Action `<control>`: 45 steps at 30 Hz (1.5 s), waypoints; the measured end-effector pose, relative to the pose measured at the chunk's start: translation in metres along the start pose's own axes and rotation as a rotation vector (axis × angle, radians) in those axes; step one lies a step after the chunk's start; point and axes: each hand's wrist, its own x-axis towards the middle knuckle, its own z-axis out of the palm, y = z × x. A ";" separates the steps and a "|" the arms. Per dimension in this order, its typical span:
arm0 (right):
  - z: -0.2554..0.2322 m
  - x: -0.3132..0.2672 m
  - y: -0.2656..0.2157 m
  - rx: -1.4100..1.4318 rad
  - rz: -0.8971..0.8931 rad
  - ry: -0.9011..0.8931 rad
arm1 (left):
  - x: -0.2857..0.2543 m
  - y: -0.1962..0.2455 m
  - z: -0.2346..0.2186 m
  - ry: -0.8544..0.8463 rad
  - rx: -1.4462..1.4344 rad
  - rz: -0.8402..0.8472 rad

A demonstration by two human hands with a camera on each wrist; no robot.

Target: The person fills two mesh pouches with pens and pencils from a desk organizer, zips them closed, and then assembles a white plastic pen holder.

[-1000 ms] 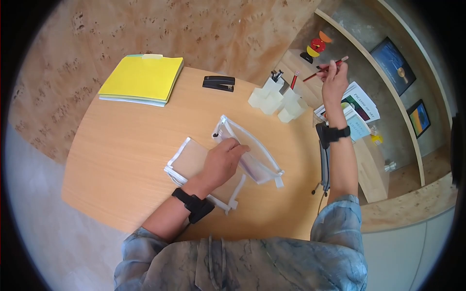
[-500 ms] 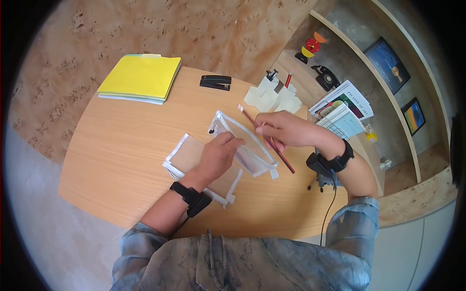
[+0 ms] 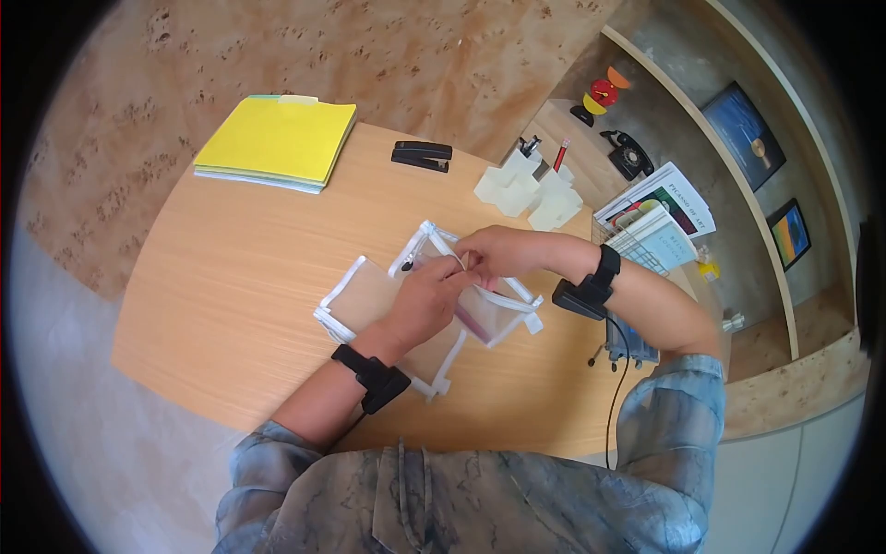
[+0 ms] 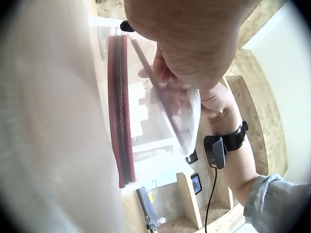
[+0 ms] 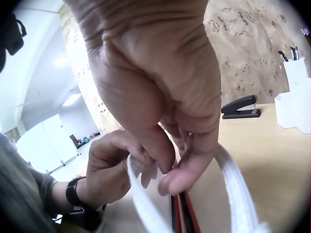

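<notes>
At the far left of the table (image 3: 185,277) a yellow folder (image 3: 277,138) lies on top of a stack of papers. Next to the right, a flat pouch (image 3: 355,300) with white edging lies partly under the left forearm, and the black stapler (image 3: 422,157) sits further back.

The left hand (image 3: 420,300) grips the upper edge of the clear pouch (image 3: 503,328), fingers curled round it, and the mouth of this pouch is open. In the left wrist view, red-and-black pencils (image 4: 125,116) show through its clear side, close together along the bottom. The right hand (image 3: 503,254) is at the open mouth, its thumb and fingers closed on another pencil (image 4: 155,82), which slants across the pouch and looks to be mostly inside.

Behind the hands and to the right stand the white holders (image 3: 508,189), with black pens (image 3: 529,146) and a red pencil (image 3: 562,155) upright in them. Books (image 3: 678,208) lean in a wire rack further right.

The filling seems well along: some pencils are in and one more is nearly there. Left undone, as far as can be judged, are the release of that pencil and the closing of the mouth; whether the red pencil in the holders belongs with the others, I cannot tell
</notes>
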 end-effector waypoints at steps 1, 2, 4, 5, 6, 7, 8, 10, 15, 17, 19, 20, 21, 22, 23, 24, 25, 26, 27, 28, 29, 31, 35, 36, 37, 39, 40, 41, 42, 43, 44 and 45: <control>0.001 0.000 0.000 -0.006 -0.012 -0.001 | 0.001 0.001 -0.001 0.007 -0.001 0.002; 0.003 -0.001 0.000 -0.010 -0.023 -0.002 | 0.001 0.001 0.000 0.014 -0.002 0.005; 0.004 -0.003 0.004 0.082 -0.042 -0.021 | -0.001 -0.002 0.002 0.004 0.014 -0.018; 0.003 -0.003 0.008 0.179 -0.049 -0.039 | -0.001 -0.002 0.002 -0.004 0.020 -0.028; 0.003 -0.004 0.011 0.277 -0.056 -0.056 | -0.002 -0.001 0.003 0.011 0.027 -0.027; 0.003 -0.005 0.013 0.312 -0.088 -0.062 | -0.001 0.000 0.002 0.027 0.035 -0.026; 0.003 -0.008 0.013 0.345 -0.120 -0.069 | -0.001 0.001 0.002 0.044 0.044 -0.024; 0.002 -0.015 0.009 0.349 -0.130 -0.025 | -0.001 -0.001 0.003 0.056 0.045 -0.027; -0.007 -0.040 -0.003 -0.174 -0.080 0.423 | -0.001 -0.004 0.002 0.078 0.013 -0.030; 0.006 -0.037 0.016 -0.418 -0.185 0.643 | -0.002 -0.004 0.004 0.092 -0.007 -0.052; 0.013 -0.038 0.025 -0.437 -0.155 0.643 | -0.002 -0.004 0.004 0.093 0.015 -0.033; 0.014 -0.039 0.025 -0.333 -0.078 0.530 | -0.002 -0.003 0.004 0.098 0.029 -0.025; 0.014 -0.039 0.024 -0.230 -0.004 0.415 | -0.001 -0.003 0.003 0.101 0.026 -0.030; 0.012 -0.040 0.023 -0.215 0.011 0.493 | -0.001 -0.003 0.003 0.104 0.024 -0.035; 0.011 -0.040 0.021 -0.200 0.028 0.572 | -0.002 -0.003 0.002 0.106 0.020 -0.039; 0.010 -0.042 0.021 -0.183 0.046 0.649 | -0.003 -0.002 0.001 0.097 0.035 -0.065; 0.012 -0.043 0.020 -0.175 -0.008 0.594 | -0.002 -0.001 0.001 0.088 0.050 -0.088; 0.018 -0.044 0.018 -0.163 -0.064 0.540 | -0.001 -0.001 0.000 0.077 0.066 -0.111; 0.025 -0.045 0.018 -0.144 -0.117 0.487 | 0.000 -0.001 0.000 0.089 0.061 -0.108; 0.024 -0.045 0.023 -0.145 -0.106 0.572 | 0.001 -0.001 0.001 0.100 0.050 -0.107; 0.019 -0.046 0.029 -0.149 -0.093 0.654 | 0.001 -0.001 0.002 0.115 0.037 -0.107; 0.015 -0.051 0.026 -0.082 -0.196 0.603 | 0.003 0.000 0.001 0.103 0.066 -0.100; 0.009 -0.050 0.035 -0.188 -0.065 0.760 | 0.001 0.000 0.000 0.110 0.056 -0.122; 0.007 -0.051 0.033 -0.168 -0.080 0.741 | 0.005 -0.001 -0.001 0.124 0.053 -0.112; 0.008 -0.052 0.033 -0.140 -0.091 0.715 | 0.005 -0.001 -0.001 0.134 0.049 -0.110; 0.013 -0.053 0.037 -0.048 -0.087 0.622 | 0.001 0.000 0.000 0.118 0.039 -0.116; 0.010 -0.052 0.039 0.005 -0.078 0.559 | 0.001 0.000 0.000 0.104 0.036 -0.116; 0.007 -0.051 0.043 0.056 -0.068 0.496 | 0.001 -0.001 0.001 0.091 0.032 -0.115; 0.000 -0.049 0.051 0.173 -0.061 0.528 | 0.001 -0.001 0.001 0.080 0.037 -0.115; -0.010 -0.046 0.065 0.288 -0.055 0.559 | 0.001 -0.001 0.002 0.071 0.043 -0.115; -0.022 -0.042 0.081 0.404 -0.051 0.588 | 0.000 -0.001 0.002 0.062 0.051 -0.115; -0.037 -0.037 0.100 0.376 -0.001 0.743 | 0.000 -0.001 0.002 0.053 0.053 -0.118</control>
